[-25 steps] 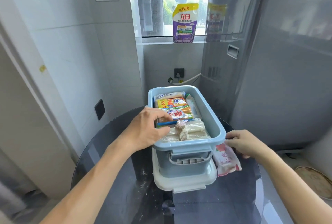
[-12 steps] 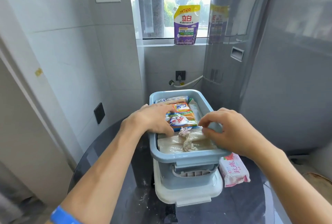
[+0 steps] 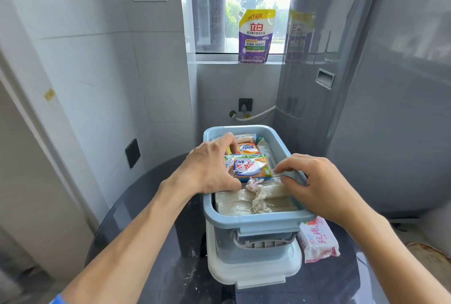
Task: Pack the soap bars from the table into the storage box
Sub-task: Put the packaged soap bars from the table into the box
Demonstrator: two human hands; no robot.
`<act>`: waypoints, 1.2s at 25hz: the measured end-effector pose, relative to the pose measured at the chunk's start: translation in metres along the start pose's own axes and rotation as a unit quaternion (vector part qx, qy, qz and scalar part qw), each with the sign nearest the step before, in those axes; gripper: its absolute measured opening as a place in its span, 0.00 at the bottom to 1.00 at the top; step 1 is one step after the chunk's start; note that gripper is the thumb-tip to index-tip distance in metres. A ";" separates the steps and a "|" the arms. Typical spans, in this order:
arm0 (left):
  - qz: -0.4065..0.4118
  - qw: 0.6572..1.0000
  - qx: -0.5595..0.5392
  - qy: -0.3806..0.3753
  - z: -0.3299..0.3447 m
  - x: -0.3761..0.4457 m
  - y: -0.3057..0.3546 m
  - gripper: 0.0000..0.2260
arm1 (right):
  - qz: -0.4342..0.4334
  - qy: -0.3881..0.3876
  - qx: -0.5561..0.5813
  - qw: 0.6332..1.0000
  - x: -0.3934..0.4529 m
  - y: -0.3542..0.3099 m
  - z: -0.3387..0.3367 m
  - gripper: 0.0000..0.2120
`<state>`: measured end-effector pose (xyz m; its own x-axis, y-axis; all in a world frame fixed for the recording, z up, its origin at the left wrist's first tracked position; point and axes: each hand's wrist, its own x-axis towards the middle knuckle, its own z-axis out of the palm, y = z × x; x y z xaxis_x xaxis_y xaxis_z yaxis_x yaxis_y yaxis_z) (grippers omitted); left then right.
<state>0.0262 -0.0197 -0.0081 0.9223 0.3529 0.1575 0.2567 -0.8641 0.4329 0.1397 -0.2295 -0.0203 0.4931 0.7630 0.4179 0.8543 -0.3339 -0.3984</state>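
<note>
Glass table (image 3: 151, 242) (dusty) | tiled walls (image 3: 97, 72) | both hands' fingers seemingly grasping soap bar (image 3: 251, 168)

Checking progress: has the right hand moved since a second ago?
Yes. The right hand left the pink soap pack on the table and came up over the storage box rim.

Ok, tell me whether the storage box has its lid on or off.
Off. The storage box is open at the top, with soap bars visible inside, and it stands on its white lid, which lies under it on the table.
</note>
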 end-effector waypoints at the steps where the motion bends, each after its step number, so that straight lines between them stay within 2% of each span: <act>1: 0.004 1.000 0.005 -0.008 -0.001 0.000 -0.001 0.25 | 0.006 0.004 0.003 1.000 -0.001 0.000 0.000 0.08; 4: -0.017 0.995 0.051 -0.080 -0.008 0.004 -0.002 0.26 | 0.033 0.004 -0.001 0.999 -0.002 -0.003 0.000 0.09; 6: -0.021 0.994 0.048 -0.097 -0.012 0.007 -0.005 0.26 | 0.039 -0.001 -0.002 0.999 -0.003 -0.004 0.001 0.08; 10: -0.002 0.998 -0.055 -0.025 -0.003 0.003 -0.008 0.21 | 0.043 0.001 -0.005 0.999 -0.004 -0.005 -0.002 0.08; 15: 0.050 0.989 -0.124 0.067 -0.005 -0.001 -0.003 0.22 | 0.050 0.056 0.011 0.997 0.000 -0.009 -0.003 0.11; 19: 0.118 0.973 -0.153 0.127 -0.023 0.002 0.020 0.21 | 0.050 0.048 0.062 0.996 0.006 -0.006 -0.004 0.22; 22: 0.135 0.952 -0.226 0.158 -0.045 -0.005 0.024 0.19 | 0.034 0.006 0.117 0.993 0.010 -0.012 -0.003 0.33; 24: 0.134 0.920 -0.321 0.183 -0.059 -0.015 0.022 0.17 | 0.032 -0.022 0.222 0.974 0.015 -0.024 -0.001 0.38; 26: 0.124 0.876 -0.427 0.188 -0.065 -0.026 0.018 0.15 | 0.046 -0.029 0.397 0.916 0.022 -0.035 -0.001 0.40; 28: 0.092 0.850 -0.499 0.143 -0.063 -0.034 0.008 0.17 | 0.052 -0.033 0.509 0.859 0.027 -0.049 0.002 0.36; 30: 0.041 0.857 -0.510 0.064 -0.056 -0.042 0.001 0.23 | 0.060 -0.004 0.529 0.846 0.027 -0.065 0.008 0.32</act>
<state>-0.0280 -0.0151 0.0356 0.8691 0.3988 0.2926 -0.2537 -0.1485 0.9558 0.0956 -0.1829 0.0102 0.5612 0.7643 0.3177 0.1701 0.2691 -0.9480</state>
